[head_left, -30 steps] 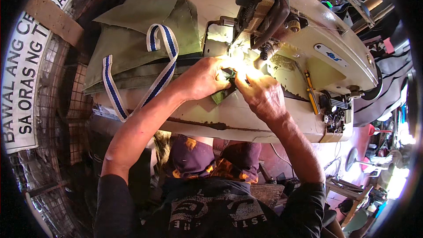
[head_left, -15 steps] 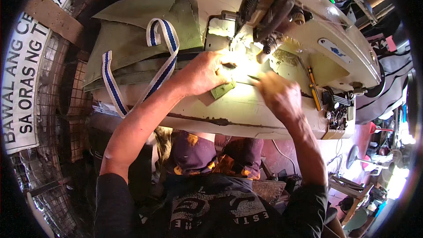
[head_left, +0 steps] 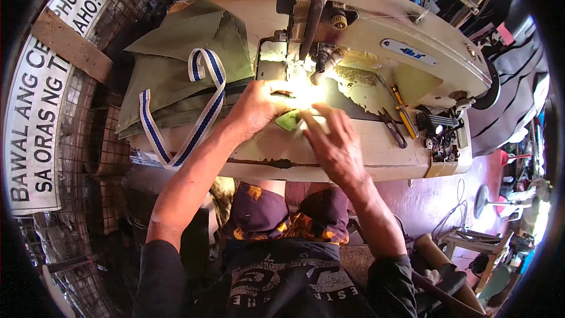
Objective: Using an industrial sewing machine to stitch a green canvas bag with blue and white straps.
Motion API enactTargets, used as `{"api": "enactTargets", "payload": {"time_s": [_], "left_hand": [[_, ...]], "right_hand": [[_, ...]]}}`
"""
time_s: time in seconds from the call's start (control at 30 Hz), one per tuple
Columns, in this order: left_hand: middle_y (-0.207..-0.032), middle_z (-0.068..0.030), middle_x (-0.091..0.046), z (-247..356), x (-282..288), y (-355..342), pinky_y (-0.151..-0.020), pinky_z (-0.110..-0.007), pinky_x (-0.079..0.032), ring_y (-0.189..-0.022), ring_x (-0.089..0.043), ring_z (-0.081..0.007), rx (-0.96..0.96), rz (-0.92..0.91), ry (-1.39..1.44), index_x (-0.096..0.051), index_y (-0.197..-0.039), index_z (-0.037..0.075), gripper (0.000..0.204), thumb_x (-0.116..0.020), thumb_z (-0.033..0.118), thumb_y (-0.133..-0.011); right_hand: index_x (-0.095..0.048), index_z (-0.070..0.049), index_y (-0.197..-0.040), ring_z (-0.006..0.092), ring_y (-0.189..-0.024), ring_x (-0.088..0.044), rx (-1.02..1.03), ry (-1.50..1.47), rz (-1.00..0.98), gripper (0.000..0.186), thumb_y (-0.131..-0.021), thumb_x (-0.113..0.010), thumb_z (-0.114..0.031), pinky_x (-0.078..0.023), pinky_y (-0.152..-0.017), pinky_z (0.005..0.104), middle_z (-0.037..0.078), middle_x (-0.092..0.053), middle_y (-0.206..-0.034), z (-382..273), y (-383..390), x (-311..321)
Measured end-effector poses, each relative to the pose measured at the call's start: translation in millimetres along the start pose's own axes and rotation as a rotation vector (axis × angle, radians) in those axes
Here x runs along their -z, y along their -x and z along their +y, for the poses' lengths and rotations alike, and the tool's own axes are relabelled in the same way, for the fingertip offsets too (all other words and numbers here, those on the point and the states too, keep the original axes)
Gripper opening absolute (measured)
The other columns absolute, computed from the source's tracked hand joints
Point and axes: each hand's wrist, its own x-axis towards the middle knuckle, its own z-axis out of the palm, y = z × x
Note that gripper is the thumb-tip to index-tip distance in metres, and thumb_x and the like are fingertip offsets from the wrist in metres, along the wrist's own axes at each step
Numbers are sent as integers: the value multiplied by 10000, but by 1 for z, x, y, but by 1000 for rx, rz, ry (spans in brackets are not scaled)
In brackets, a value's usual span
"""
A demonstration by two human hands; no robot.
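Observation:
Beside the needle area of a sewing machine (head_left: 406, 26), my left hand (head_left: 259, 109) pinches a small green fabric piece (head_left: 288, 121). Bright lamp glare washes out its fingertips and much of the piece. My right hand (head_left: 336, 144) is at the right edge of the piece, its fingers bent and smeared by motion; whether they grip it I cannot tell. To the left, a white strap with a blue stripe (head_left: 215, 103) curves over a pile of olive-green fabric (head_left: 170, 53). Dark thread snips (head_left: 393, 129) lie on the machine table, right of my right hand.
A yellow-handled tool (head_left: 405, 119) rests near the snips. At the table's right end stands a metal winder mechanism (head_left: 441, 135). The table's front edge (head_left: 329, 172) is worn. Wire mesh and a sign board (head_left: 41, 135) rise at the left; a stand fan (head_left: 482, 201) is at the right.
My right hand has come left to the green piece. The dark pointed tool that showed at its fingers is gone from them, and snips now lie on the table. The whole view has shifted slightly.

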Motion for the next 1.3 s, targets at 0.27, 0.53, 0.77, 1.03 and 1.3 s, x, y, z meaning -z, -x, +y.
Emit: {"api": "enactTargets", "payload": {"time_s": [0.27, 0.53, 0.77, 1.03, 1.3], "left_hand": [[-677, -99, -648, 4, 13, -5, -467, -284, -490, -501, -589, -139, 240, 67, -39, -623, -900, -79, 245, -540, 142, -966], [-681, -49, -623, -10, 15, -14, -551, -267, -502, -587, -592, -102, -46, 91, -365, -632, -955, -6, 166, -584, 152, -976], [-722, -42, -600, -19, 7, -20, -548, -288, -473, -588, -562, -109, -197, 249, -377, -576, -971, 12, 102, -593, 112, -962], [-744, -209, -616, -23, 10, -20, -651, -454, -504, -687, -643, -370, -206, 214, -541, -427, -1183, 8, 335, -559, -5, -875], [-793, -261, -635, -17, 7, -6, -666, -500, -508, -754, -639, -451, -295, 217, -961, -257, -1345, -21, 592, -538, -57, -825]], "right_hand": [[-664, -52, -1038, 310, -845, -649, -117, -201, 226, 222, -825, -727, -57, -531, -754, 404, 124, -666, -932, 4, -3, -16], [-661, -49, -1149, 264, -884, -550, -606, 429, 48, 277, -911, -683, -190, -455, -798, 401, 102, -578, -993, 45, 24, 24], [-696, -66, -1125, 284, -927, -619, -299, 128, 438, 279, -851, -743, -84, -520, -800, 388, 115, -639, -1024, 65, 7, 79], [-731, -122, -1159, 166, -916, -673, -300, 561, 655, 214, -953, -674, -121, -539, -785, 316, 77, -698, -1074, 180, 20, 198], [-668, -129, -1265, 239, -1025, -680, -535, 647, 385, 297, -992, -590, -217, -547, -859, 318, 131, -661, -1240, 352, 28, 255]]}}
